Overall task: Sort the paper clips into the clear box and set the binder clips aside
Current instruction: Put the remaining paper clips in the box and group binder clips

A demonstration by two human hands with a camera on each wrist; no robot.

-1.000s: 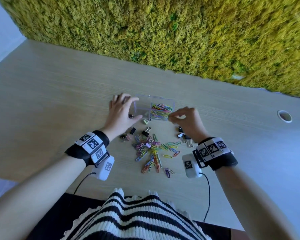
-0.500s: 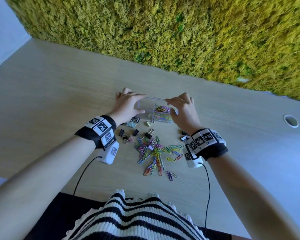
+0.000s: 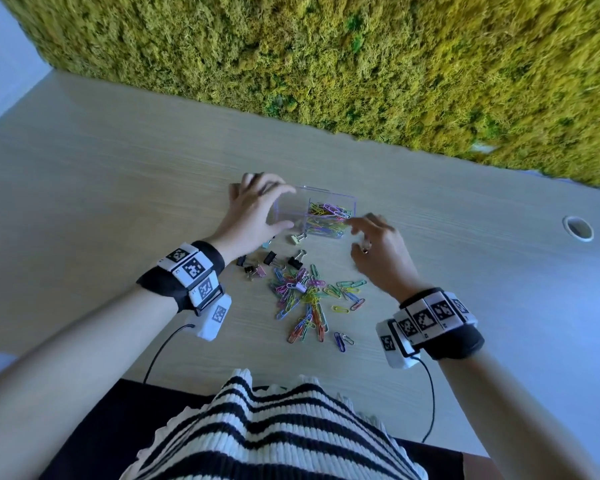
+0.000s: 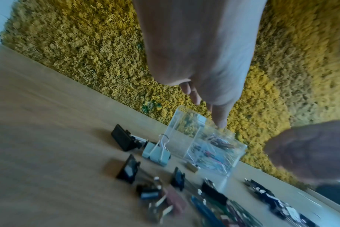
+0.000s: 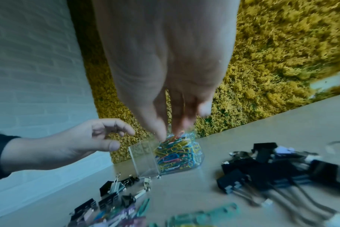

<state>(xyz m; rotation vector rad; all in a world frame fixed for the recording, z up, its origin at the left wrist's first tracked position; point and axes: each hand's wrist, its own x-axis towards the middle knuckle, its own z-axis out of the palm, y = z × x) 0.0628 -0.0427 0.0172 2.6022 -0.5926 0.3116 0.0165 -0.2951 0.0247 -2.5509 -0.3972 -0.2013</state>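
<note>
The clear box [image 3: 291, 209] stands on the wooden table, its right half full of coloured paper clips [image 3: 328, 214]. My left hand [image 3: 284, 207] curves its thumb and fingers round the box's left end, and a fingertip [image 4: 221, 124] rests on the rim. My right hand [image 3: 361, 221] hovers at the box's near right corner. Its fingers [image 5: 177, 129] point straight down over the clips and hold nothing. A loose pile of paper clips [image 3: 309, 299] lies in front of me. Several binder clips [image 3: 271, 258] lie left of the pile, and another group of binder clips [image 5: 262, 176] lies under my right hand.
A moss wall [image 3: 361, 64] runs along the table's far edge. A round cable hole [image 3: 578, 227] sits far right. Cables [image 3: 160, 351] trail from both wrist cameras over the near edge. Bare tabletop [image 3: 101, 188] spreads left of the box.
My right hand has drawn back from above the box toward its near right corner. My left hand has stayed at the box's left end.
</note>
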